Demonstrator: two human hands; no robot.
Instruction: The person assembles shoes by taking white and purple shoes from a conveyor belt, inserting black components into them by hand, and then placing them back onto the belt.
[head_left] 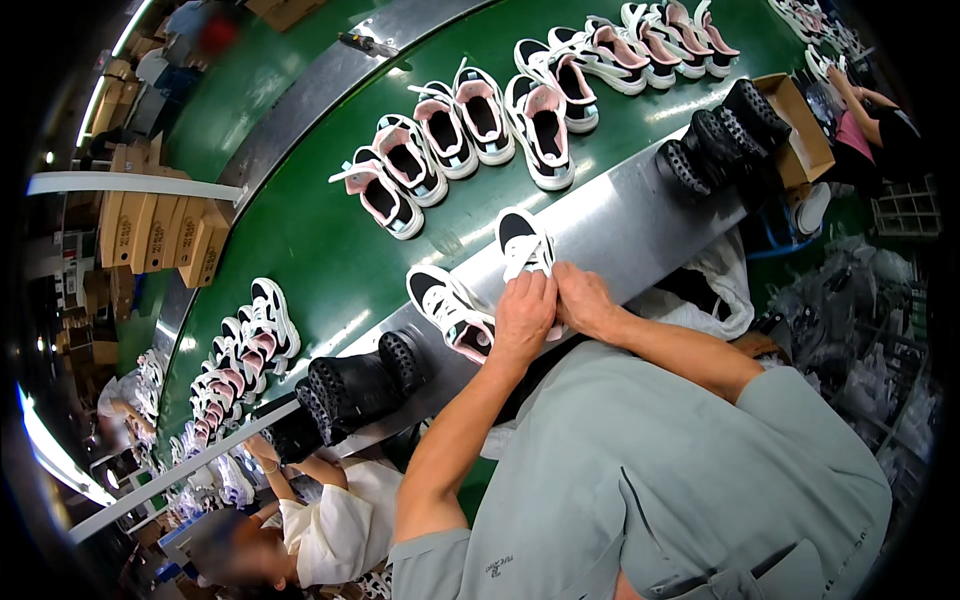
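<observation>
Left hand [523, 318] and right hand [583, 300] found side by side, fingers pressed together on the near end of a black-and-white shoe [524, 243]. Grip judged a two-handed pinch at the shoe's opening; what lay under the fingertips not visible. Shoe lying on the grey metal rail [640, 210] at the near edge of the green belt [320, 250], toe pointed away, probably so placed to give a steady rest. Second shoe [450, 310] of a like kind just left of the left hand, half on the rail. Black shoe forms [360, 385] further left and more black forms [720, 135] to the right, also on the rail. Little free rail between them. Open belt just beyond the held shoe; pink-lined shoes [440, 150] in a row farther out.
</observation>
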